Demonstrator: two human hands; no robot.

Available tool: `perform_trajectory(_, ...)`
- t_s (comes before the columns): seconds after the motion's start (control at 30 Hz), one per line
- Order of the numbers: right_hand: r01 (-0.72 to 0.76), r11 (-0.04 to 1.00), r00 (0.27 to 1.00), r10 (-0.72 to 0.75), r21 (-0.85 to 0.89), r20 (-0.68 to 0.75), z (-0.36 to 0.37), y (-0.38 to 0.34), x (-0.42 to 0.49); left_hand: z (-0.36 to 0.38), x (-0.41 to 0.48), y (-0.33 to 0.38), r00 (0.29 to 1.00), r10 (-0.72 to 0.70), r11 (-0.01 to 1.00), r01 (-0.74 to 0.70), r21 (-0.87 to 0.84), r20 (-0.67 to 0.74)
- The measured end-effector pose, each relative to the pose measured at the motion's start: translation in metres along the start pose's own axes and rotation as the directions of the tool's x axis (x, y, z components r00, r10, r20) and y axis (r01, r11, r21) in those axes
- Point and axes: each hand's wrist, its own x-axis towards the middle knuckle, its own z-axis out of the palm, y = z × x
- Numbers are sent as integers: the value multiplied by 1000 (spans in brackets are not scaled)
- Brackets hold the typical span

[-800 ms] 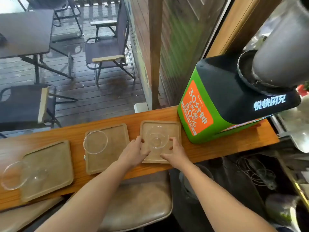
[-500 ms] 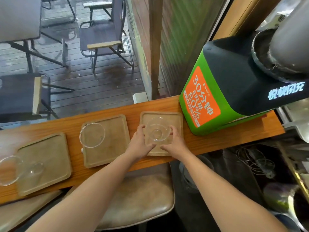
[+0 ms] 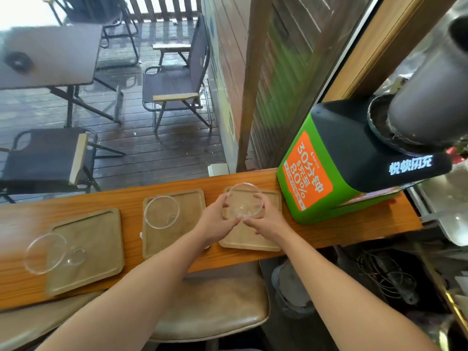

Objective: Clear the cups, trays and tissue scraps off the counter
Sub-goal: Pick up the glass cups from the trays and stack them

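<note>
Gripping clear cup (image 3: 244, 200) w/ left hand (image 3: 215, 221) + right hand (image 3: 268, 220) curled round sides, prob bc glass slippery; tray (image 3: 253, 240) under it next imo.

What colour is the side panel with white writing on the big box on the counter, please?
The panel is orange, seen clearest in the head view.

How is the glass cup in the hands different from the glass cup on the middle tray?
The held glass cup is gripped by the left hand and right hand; the middle glass cup is touched by nobody. The held glass cup is over the right tray; the middle glass cup stands at the middle tray's far left corner. Both are clear, round and look empty.
</note>
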Motion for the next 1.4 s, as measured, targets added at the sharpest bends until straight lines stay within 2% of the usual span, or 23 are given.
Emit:
perform_trajectory(0.2, 133, 991, 991, -133, -27, -1, 5, -58, 3, -54, -14, 25, 979, 150, 988, -154, -18, -136)
perform_trajectory(0.4, 249, 966, 968, -245, -74, 54, 32, -113, 12, -112, -32, 20, 947, 137, 987, -155, -40, -292)
perform_trajectory(0.53, 347, 930, 935, -333, -122, 122, 56, -147, 13, -147, -53, 8, 915, 163, 985, -170, 12, -370)
perform_trajectory(0.67, 388, 909, 912, -356, -150, 202, 83, -162, 13, -170, -72, -10, 893, 126, 992, -124, 33, -433)
perform_trajectory(0.93, 378, 906, 900, -312, -190, 303, 118, -155, 13, -174, -94, -44, 889, 66, 998, -51, 45, -453)
perform_trajectory(1.4, 306, 911, 929, -222, -278, 295, 131, -134, 23, -156, -81, -65, 926, 29, 999, -37, -15, -377)
